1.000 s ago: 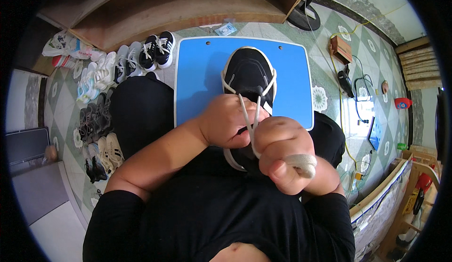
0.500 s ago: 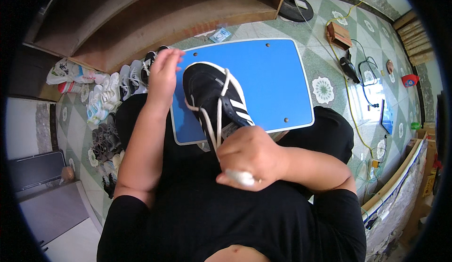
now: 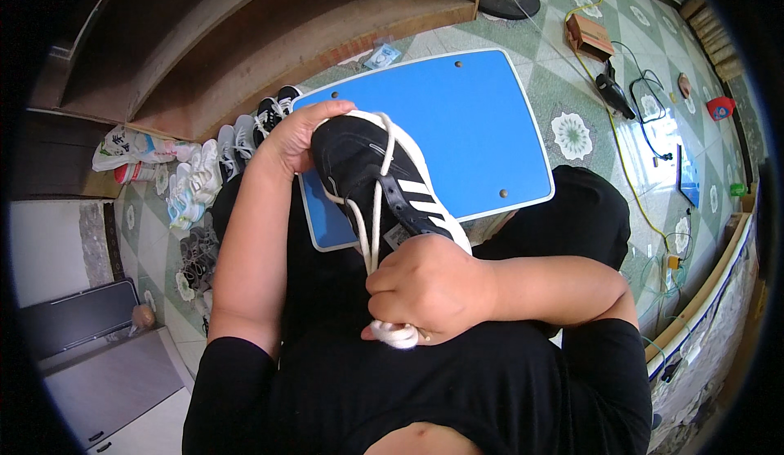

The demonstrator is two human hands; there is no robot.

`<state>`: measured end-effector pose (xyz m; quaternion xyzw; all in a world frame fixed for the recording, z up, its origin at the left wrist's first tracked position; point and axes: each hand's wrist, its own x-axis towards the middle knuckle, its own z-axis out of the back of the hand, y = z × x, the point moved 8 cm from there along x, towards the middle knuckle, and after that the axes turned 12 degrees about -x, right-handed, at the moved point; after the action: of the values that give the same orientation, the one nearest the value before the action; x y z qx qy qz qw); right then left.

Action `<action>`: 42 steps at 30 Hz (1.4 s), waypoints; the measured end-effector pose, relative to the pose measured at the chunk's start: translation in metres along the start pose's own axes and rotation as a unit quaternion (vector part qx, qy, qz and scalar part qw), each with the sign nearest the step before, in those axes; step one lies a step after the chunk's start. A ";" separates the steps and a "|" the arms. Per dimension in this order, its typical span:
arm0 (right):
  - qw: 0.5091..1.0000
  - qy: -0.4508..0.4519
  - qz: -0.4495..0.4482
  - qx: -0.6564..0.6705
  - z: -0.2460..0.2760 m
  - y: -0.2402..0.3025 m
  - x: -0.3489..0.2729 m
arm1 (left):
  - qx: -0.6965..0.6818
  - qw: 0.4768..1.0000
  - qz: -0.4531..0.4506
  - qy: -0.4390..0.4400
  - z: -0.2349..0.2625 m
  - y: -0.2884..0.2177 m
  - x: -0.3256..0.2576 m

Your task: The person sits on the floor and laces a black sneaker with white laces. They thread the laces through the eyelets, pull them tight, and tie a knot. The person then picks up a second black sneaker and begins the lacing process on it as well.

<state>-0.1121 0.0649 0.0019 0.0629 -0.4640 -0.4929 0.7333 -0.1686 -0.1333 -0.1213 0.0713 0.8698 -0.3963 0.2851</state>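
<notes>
One black low-top shoe with white stripes was steadied by left hand; white lace clenched in right-hand fingers, best drawn evenly taut.

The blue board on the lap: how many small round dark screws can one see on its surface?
3. On the blue board: one screw near the far edge, one near the far left corner, one near the right near corner. The black shoe may hide a fourth.

Cardboard box: brown, rectangular, on the tiled floor beyond the blue table's far right corner. Plastic packet: small, clear with blue print, by its far edge. Printed white bag: crumpled, floor, far left.
</notes>
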 end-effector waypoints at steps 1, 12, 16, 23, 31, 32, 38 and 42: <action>1.000 0.002 -0.002 -0.005 0.000 0.000 0.000 | 0.012 1.000 -0.022 0.001 -0.002 -0.004 0.001; 0.986 -0.150 -0.054 -0.047 0.038 -0.012 0.001 | 0.464 0.602 -0.640 -0.109 -0.077 -0.052 -0.075; 0.968 -0.168 -0.188 0.005 0.053 -0.034 -0.007 | 0.426 0.678 -0.599 0.027 -0.107 -0.030 -0.123; 0.987 -0.123 -0.073 -0.079 0.066 -0.043 0.004 | 0.505 0.682 -0.529 0.034 -0.112 0.007 -0.126; 0.983 0.075 -0.157 -0.055 0.030 -0.084 0.008 | 0.470 0.659 -0.582 0.077 -0.126 0.010 -0.133; 0.984 0.066 -0.159 -0.045 0.028 -0.087 0.008 | 0.493 0.641 -0.585 0.068 -0.125 0.015 -0.133; 0.967 0.012 -0.243 0.077 0.023 -0.107 -0.003 | 0.465 0.601 -0.638 0.127 -0.127 0.024 -0.145; 0.911 -0.031 -0.387 0.142 0.026 -0.117 -0.016 | 0.453 0.614 -0.617 0.191 -0.122 0.030 -0.133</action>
<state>-0.2104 0.0275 -0.0572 0.3256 -0.4915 -0.6683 0.4536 -0.1014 -0.0098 -0.0032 -0.2877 0.4531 -0.8001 -0.2677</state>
